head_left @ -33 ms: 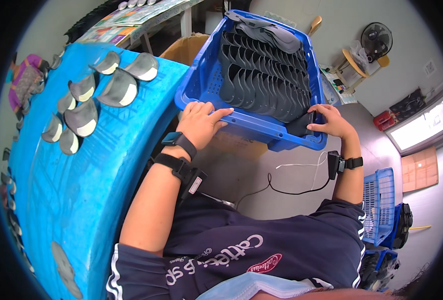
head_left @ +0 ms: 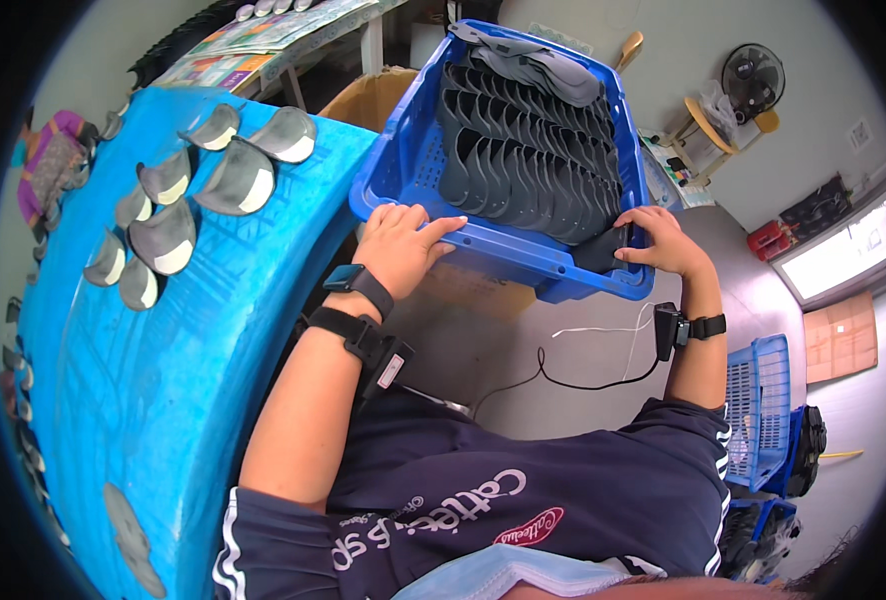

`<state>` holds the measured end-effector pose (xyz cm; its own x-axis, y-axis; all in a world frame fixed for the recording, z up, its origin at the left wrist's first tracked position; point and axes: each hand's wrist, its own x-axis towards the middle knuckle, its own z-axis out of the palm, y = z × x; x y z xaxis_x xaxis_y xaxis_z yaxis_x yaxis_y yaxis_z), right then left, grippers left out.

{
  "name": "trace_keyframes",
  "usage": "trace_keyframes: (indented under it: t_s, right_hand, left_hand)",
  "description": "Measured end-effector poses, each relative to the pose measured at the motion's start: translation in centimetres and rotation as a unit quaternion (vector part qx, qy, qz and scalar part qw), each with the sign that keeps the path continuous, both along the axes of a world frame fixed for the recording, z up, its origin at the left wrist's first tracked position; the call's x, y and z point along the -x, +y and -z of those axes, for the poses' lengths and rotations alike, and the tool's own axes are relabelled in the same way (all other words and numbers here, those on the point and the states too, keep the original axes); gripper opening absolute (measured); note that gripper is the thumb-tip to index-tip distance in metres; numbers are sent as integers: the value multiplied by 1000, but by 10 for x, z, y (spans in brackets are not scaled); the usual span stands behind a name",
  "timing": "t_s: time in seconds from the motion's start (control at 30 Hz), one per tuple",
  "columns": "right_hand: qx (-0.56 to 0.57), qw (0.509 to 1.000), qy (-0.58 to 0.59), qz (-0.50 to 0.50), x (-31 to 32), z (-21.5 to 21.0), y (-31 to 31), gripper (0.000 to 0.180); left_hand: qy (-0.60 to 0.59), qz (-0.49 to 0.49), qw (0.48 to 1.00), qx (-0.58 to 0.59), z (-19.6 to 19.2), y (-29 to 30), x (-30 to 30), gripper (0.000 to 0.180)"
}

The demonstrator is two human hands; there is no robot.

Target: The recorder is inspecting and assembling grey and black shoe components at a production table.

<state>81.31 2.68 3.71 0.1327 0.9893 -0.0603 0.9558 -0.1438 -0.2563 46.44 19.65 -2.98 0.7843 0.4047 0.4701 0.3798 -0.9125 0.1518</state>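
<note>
Left hand: the left hand [head_left: 400, 243] lies palm down on the near rim of the blue crate [head_left: 403, 165], fingers stretched out and slightly spread, index finger pointing along the rim. It grips nothing; it only rests on the plastic.
Left wrist: a dark smartwatch [head_left: 356, 280] and, below it, a black strapped device [head_left: 368, 345].
Right hand: the right hand [head_left: 663, 243] is at the crate's near right corner, fingers curled around a dark grey shoe piece [head_left: 603, 252] at the end of the row. Thumb and fingers are closed on it.
Right wrist: a black strapped unit [head_left: 671, 328] with a black cable [head_left: 583, 375] hanging from it.
Blue crate: tilted toward the person, just beyond both hands, beside the blue table.
Crate contents: dark grey shoe pieces [head_left: 528, 150] stacked upright in tight rows, more lying flat on top at the far end.
Blue table: the blue table [head_left: 143, 400] lies left of the left forearm.
Table items: grey curved pieces [head_left: 233, 180] with pale edges, scattered near the far corner, well apart from the hands.
Floor, right: a second blue crate [head_left: 758, 410] stands on end.
</note>
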Motion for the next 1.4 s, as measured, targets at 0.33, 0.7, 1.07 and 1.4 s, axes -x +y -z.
trace_keyframes:
  t_s: [0.33,0.7,1.07,1.4]
  right_hand:
    - [158,986,-24,56,25,-18,20,60]
    - [180,981,-67,31,17,-8,23,74]
    - [149,985,-73,-57,19,-10,18,67]
    - [101,991,35,78,15,-3,22,59]
  left_hand:
    - [-3,2,1000,8,0,-3,2,31]
    - [-6,7,1000,-5,1,1,-1,34]
    - [-5,4,1000,-6,1,-1,1,34]
    - [-8,-2,1000,-11,2,-1,0,33]
